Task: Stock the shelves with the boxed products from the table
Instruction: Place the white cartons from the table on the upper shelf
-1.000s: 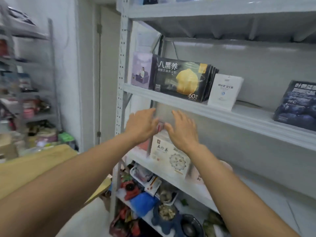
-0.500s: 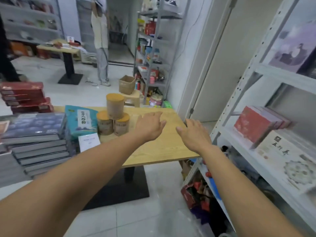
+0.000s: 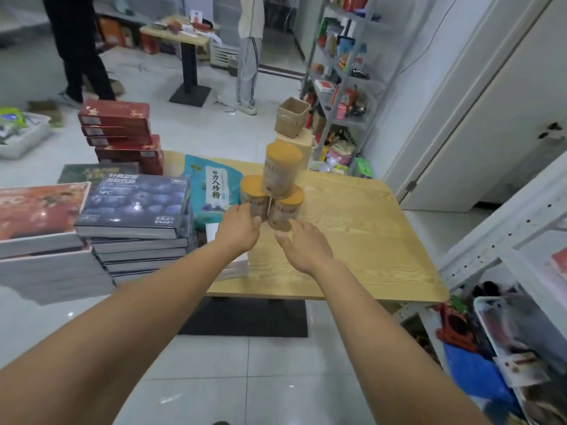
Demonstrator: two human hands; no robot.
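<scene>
On the wooden table stand three brown tubs with yellow lids, one stacked on the other two. A teal box stands behind them to the left. Stacks of dark blueberry boxes, red boxes and an orange-red box fill the table's left side. My left hand is at the left lower tub, fingers near it, holding nothing that I can see. My right hand hovers open just in front of the right lower tub. A small white box is partly hidden behind my left hand.
The white shelf unit stands at the right, with goods in bins below. Two people stand at the back near a second table. A narrow grey rack and a brown basket lie beyond the table. A white door is at the far right.
The view swung from the shelf to the table. Both empty hands moved forward across the table and now sit right at the stacked tubs.
</scene>
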